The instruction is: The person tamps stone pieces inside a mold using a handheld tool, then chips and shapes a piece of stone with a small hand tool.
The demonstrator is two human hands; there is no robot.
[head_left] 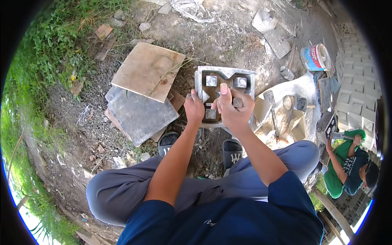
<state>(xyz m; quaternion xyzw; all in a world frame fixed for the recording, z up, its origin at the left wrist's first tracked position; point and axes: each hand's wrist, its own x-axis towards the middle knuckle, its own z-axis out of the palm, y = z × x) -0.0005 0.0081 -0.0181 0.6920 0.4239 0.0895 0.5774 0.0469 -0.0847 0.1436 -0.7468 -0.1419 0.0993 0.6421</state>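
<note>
A grey metal block mould [226, 70] with a notched far edge and several square cores stands on the ground between my feet. My left hand [193, 108] is closed on the mould's left wall. Above the mould's right half, my right hand [237, 108] is wrapped round a rod-like tool [237, 102], its thumb pointing up. Only the tool's blunt grey end shows; the rest is hidden by my hand. My right hand covers part of the mould's interior.
Left of the mould lie stacked boards, a plywood sheet [149, 71] over a grey board [141, 114]. At right, a white sack [308, 87] carries powder and a hammer-like tool [272, 112]. Beyond are a paint bucket [314, 58], stacked blocks [355, 69] and another person [347, 163].
</note>
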